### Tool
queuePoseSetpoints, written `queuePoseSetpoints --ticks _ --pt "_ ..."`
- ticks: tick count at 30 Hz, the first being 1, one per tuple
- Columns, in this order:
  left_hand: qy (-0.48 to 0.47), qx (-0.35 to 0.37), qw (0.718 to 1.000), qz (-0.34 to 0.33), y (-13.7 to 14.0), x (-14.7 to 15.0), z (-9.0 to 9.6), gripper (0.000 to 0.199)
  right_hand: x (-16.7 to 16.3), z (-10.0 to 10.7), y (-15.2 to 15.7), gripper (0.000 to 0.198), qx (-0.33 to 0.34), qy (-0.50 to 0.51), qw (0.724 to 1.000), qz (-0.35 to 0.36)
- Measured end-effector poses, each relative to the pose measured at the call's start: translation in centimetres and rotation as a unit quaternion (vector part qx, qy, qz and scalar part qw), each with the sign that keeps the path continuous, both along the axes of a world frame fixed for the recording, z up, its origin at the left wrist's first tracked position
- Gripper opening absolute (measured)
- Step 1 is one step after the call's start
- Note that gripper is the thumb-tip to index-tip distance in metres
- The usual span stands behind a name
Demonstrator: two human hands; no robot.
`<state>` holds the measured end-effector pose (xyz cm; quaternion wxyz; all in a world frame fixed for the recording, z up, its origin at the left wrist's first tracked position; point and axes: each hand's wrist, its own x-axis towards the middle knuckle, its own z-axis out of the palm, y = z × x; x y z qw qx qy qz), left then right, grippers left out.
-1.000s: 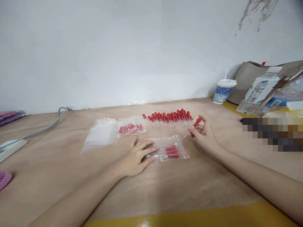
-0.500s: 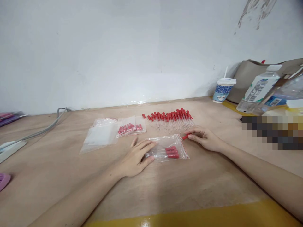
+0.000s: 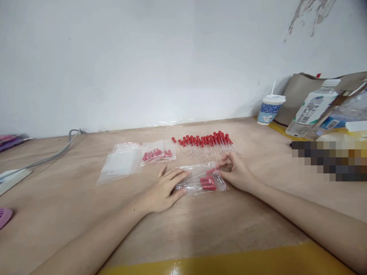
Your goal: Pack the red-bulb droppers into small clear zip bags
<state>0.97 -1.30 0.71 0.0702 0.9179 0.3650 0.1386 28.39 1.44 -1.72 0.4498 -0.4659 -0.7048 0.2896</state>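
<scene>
A clear zip bag [image 3: 193,175] lies on the table with its red-striped mouth toward the right. Inside are red-bulbed droppers [image 3: 208,182], their glass tubes pointing left. My left hand [image 3: 168,191] rests flat on the bag's left end, fingers spread. At the mouth, my right hand [image 3: 233,172] pinches the bulb end of another dropper [image 3: 212,171], most of which is in the bag. Behind the bag several loose droppers [image 3: 205,141] lie in a row, bulbs away from me. Left of them, filled bags [image 3: 156,153] overlap.
Flat, unfilled zip bags [image 3: 119,164] lie at the left. A grey cable [image 3: 54,154] runs to a white power strip [image 3: 14,181]. At the right stand a paper cup [image 3: 270,110], a plastic bottle [image 3: 314,109] and a grey bag [image 3: 292,97].
My right hand has moved left to the bag's mouth, and the dropper it holds has slid in beside the others. My left hand stays in place.
</scene>
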Motion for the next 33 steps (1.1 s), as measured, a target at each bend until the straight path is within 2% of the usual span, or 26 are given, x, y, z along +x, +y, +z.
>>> queuePoseSetpoints --ticks 2,4,10,12,14,17,21,27,31,33 --pt "0.001 0.0 1.0 0.0 0.0 0.1 0.0 0.045 -0.3 -0.1 0.1 0.038 0.019 -0.039 0.998 -0.043" --pt "0.002 0.0 1.0 -0.001 0.0 0.1 0.1 0.045 -0.5 -0.2 0.1 0.037 0.035 -0.069 0.996 -0.052" --pt "0.013 0.003 1.0 0.002 0.1 0.1 0.1 0.042 -0.4 -0.1 -0.4 0.014 0.047 -0.066 0.993 0.09" --pt "0.016 0.005 1.0 0.004 0.1 0.0 0.0 0.04 -0.1 0.3 -0.6 0.01 0.059 -0.096 0.988 0.107" --pt "0.018 0.006 1.0 0.004 0.1 0.0 0.0 0.039 0.2 0.7 -0.6 0.015 0.07 -0.127 0.984 0.101" --pt "0.016 0.005 1.0 0.002 0.2 -0.1 -0.1 0.039 0.2 0.7 -0.3 0.037 0.105 -0.163 0.977 0.085" --pt "0.017 -0.001 1.0 0.004 0.2 0.0 -0.1 0.039 -0.1 0.2 0.2 0.025 0.163 -0.197 0.965 0.064" --pt "0.013 -0.007 1.0 0.004 0.2 0.1 -0.1 0.04 -0.4 -0.3 0.5 0.008 0.15 -0.139 0.979 0.003" --pt "0.014 -0.008 1.0 0.003 0.2 0.0 0.0 0.039 -0.2 -0.2 0.3 0.01 0.108 -0.137 0.983 0.062" --pt "0.016 -0.005 1.0 -0.001 0.2 0.0 0.0 0.039 0.2 -0.1 0.4 0.018 0.094 -0.132 0.984 0.079"
